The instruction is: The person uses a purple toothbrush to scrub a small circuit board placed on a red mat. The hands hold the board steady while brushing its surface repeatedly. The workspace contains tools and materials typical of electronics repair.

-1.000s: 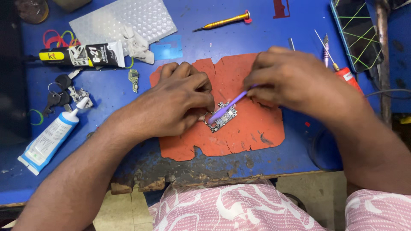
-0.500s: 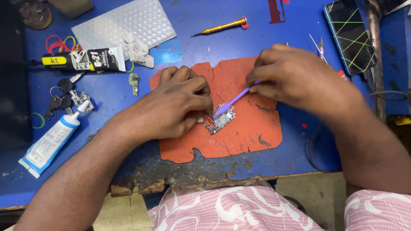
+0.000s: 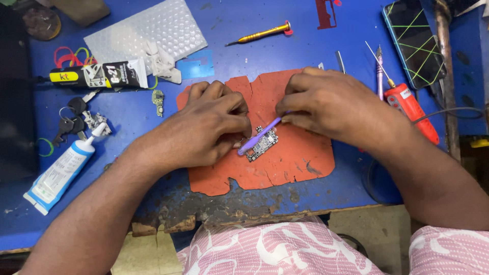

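Blue bench (image 3: 244, 30) cluttered: sheet of bubble wrap (image 3: 147, 30) at top left, yellow screwdriver (image 3: 260, 34) beyond the orange mat (image 3: 295, 163), red-handled tool (image 3: 411, 111) and dark phone (image 3: 412, 40) to the right. Left hand (image 3: 204, 132) curled, fingertips pressed together on the small circuit board (image 3: 262, 145) at mat centre. Right hand (image 3: 331, 104) pinched shut on the purple tool (image 3: 260, 136), tip resting across the board. At left: black-and-yellow glue tube (image 3: 97, 75); below it, white tube with blue label (image 3: 61, 170), beside a bunch of keys (image 3: 76, 117).

the left hand (image 3: 206, 127) covers part of the small circuit board (image 3: 264, 145); the purple tool's (image 3: 259, 136) upper end vanishes inside the right hand (image 3: 326, 104).
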